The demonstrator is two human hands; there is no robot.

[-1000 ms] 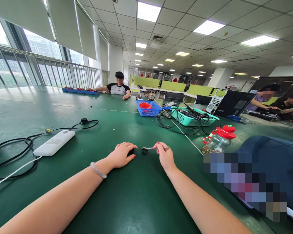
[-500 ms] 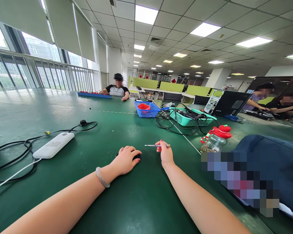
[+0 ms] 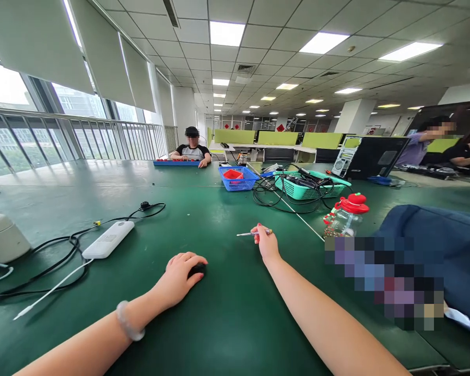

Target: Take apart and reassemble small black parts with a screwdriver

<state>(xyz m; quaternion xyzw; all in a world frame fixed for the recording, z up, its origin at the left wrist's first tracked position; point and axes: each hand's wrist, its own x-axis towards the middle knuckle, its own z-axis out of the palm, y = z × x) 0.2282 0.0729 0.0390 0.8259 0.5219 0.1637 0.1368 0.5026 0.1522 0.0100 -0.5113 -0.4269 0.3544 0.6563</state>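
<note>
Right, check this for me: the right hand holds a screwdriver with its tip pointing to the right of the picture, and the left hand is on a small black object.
The direction is wrong: the screwdriver in the right hand points to the left, as the head view shows. The left hand is indeed on a small black object.

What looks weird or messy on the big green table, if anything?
The black cables look messy: they tangle in the teal basket, and loops lie outside it on the green table instead of being neatly coiled. The screwdriver in the right hand looks straight, and I see no spill.
</note>
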